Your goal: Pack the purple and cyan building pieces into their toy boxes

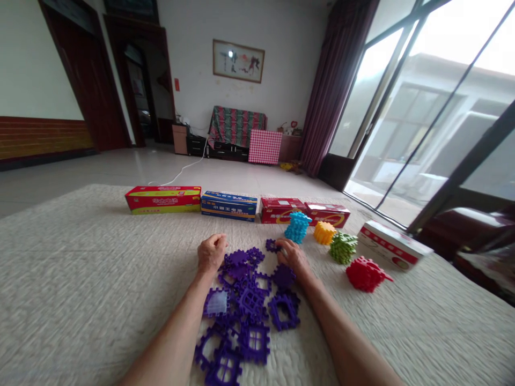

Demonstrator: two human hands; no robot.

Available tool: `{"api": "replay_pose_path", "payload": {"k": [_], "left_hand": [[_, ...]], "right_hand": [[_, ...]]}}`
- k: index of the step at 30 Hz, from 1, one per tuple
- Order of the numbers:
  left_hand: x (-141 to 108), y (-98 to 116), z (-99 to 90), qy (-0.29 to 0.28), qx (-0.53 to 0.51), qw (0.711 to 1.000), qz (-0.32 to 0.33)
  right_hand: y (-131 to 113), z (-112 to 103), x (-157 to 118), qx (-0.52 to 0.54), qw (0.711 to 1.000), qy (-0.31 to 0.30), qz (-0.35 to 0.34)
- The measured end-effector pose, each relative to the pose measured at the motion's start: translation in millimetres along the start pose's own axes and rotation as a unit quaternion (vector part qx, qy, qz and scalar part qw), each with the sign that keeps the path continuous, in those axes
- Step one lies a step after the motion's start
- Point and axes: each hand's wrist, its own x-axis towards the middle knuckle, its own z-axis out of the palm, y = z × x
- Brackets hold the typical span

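Several purple interlocking plastic pieces (251, 300) lie in a loose pile between my forearms, some with window-like openings. My left hand (212, 254) rests at the pile's upper left, its fingers curled in; whether it holds anything is hidden. My right hand (292, 256) is at the upper right, with thumb and fingers pinched on a small purple piece (272, 245). To the right of that hand stand a blue stack (298, 227), a yellow stack (325, 233), a green stack (343, 247) and a red stack (366, 274) of similar pieces.
Along the far edge of the light quilted cover (100, 268) stand a red and green box (163, 200), a blue box (229, 206) and two red boxes (282, 210). A white and red box (392, 245) sits at the right, behind the red stack.
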Motion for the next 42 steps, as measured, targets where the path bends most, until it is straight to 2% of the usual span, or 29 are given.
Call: {"api": "replay_pose_path", "payload": {"k": [3, 5, 10, 20, 26, 28, 30, 33, 36, 39, 42], "left_hand": [[-1, 3, -0.7, -0.005, 0.019, 1.0, 0.007], [-3, 5, -1.5, -0.008, 0.022, 1.0, 0.01], [-4, 8, -2.6, -0.009, 0.036, 0.999, 0.015], [-2, 5, -1.8, -0.012, 0.041, 0.999, 0.019], [-2, 6, -1.3, -0.015, 0.045, 0.999, 0.017], [-3, 6, -1.5, -0.015, 0.043, 0.999, 0.017], [-3, 7, -1.9, -0.017, 0.043, 0.999, 0.018], [-4, 10, -2.7, -0.021, 0.05, 0.998, 0.015], [-5, 11, -3.0, -0.019, 0.055, 0.998, 0.014], [-5, 11, -2.7, -0.02, 0.055, 0.998, 0.016], [-5, 11, -2.5, -0.021, 0.06, 0.998, 0.017]], "right_hand": [[-3, 1, -5, 0.017, 0.998, -0.001, -0.056], [-6, 1, -5, 0.017, 0.997, -0.005, -0.069], [-7, 1, 2, 0.021, 1.0, 0.005, -0.019], [6, 6, 5, 0.098, 0.993, 0.062, 0.022], [8, -4, -7, 0.156, 0.975, 0.115, 0.112], [6, -15, -13, 0.209, 0.967, 0.083, 0.119], [2, -29, -21, 0.264, 0.959, 0.015, 0.103], [-3, -49, -33, 0.278, 0.955, -0.097, 0.049], [-7, -58, -42, 0.261, 0.951, -0.166, -0.026], [-11, -58, -48, 0.245, 0.948, -0.177, -0.102], [-15, -53, -51, 0.227, 0.952, -0.156, -0.133]]}}
